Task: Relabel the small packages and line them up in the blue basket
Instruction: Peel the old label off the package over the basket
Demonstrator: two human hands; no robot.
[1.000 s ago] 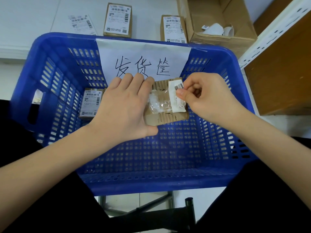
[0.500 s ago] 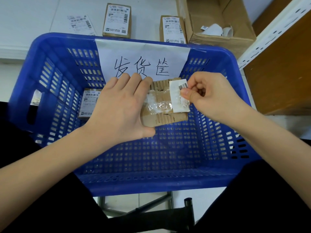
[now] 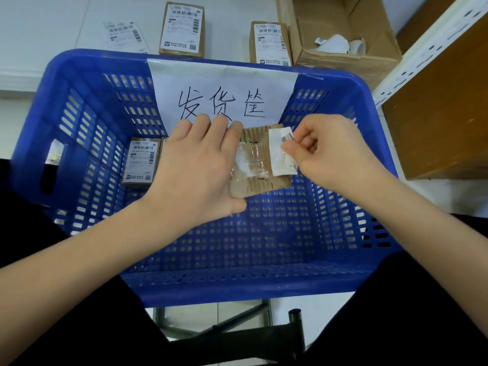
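Above the blue basket [image 3: 79, 143] my left hand [image 3: 195, 167] grips a small brown cardboard package [image 3: 260, 180], thumb under its near edge, fingers over its left part. The package's top face is torn, with clear tape and white residue. My right hand [image 3: 324, 151] pinches a white label [image 3: 280, 151] that is partly peeled off the package's right side. One labelled package [image 3: 141, 159] lies in the basket at the back left, with the edge of another showing beside it behind my left hand.
A white paper sign [image 3: 224, 85] with handwritten characters hangs on the basket's far wall. Beyond it on the white table lie a loose label sheet [image 3: 124, 35] and two labelled packages [image 3: 182, 29] [image 3: 270, 42]. An open cardboard box [image 3: 340, 30] holds crumpled paper. A wooden shelf [image 3: 443, 107] stands at right.
My right hand has drawn the label a little further right, peeling it off the package. The left hand keeps its hold with little movement.
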